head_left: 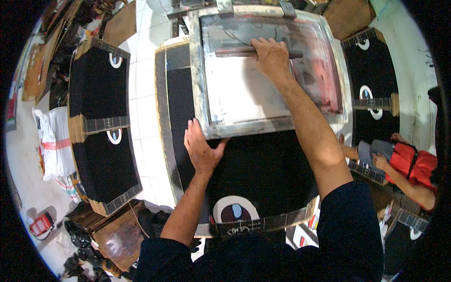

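A screen-printing frame [199, 89] with a stained, pale border lies over black fabric [268, 164] on a board. My right hand [272, 57] is closed around a dark squeegee [230, 52], which lies crosswise on the mesh in the frame's far half. White ink or a white area [235, 89] shows on the mesh nearer to me, and reddish stains mark its right side. At the frame's near left corner rests my left hand [202, 152], fingers stretched out and thumb spread along the near edge. A printed eye [236, 211] shows on the fabric close to my body.
More boards with black fabric and eye prints stand at the left [98, 84] and right [373, 70]. A person in red and grey [404, 160] sits at the right. Metal hinge clamps [225, 7] hold the frame's far edge. A white sack [56, 141] lies far left.
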`<act>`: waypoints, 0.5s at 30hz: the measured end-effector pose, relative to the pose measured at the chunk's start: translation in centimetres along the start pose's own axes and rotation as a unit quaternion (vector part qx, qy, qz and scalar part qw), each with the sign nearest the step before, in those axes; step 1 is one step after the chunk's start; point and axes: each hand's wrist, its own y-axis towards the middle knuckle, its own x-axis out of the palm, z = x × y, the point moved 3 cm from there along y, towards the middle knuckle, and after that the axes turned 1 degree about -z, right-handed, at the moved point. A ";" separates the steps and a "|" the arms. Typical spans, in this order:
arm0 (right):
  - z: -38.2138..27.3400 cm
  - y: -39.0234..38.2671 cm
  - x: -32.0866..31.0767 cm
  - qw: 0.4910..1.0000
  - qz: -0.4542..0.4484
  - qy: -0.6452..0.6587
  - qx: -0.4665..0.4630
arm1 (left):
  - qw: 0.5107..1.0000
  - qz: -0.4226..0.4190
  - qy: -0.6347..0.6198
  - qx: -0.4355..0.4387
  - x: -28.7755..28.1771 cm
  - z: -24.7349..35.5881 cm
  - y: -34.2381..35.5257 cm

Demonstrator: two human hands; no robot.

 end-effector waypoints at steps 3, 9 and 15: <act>-1.5 -3.9 -1.8 0.999 -0.047 0.009 0.012 | 1.000 0.014 0.013 0.005 0.0 0.2 0.0; -5.6 -13.3 -6.4 0.992 -0.110 0.042 0.048 | 1.000 0.003 -0.002 0.002 -0.2 0.3 0.1; -6.0 -14.7 -6.7 0.995 -0.085 0.030 0.041 | 0.997 0.026 -0.076 0.004 0.0 0.0 0.3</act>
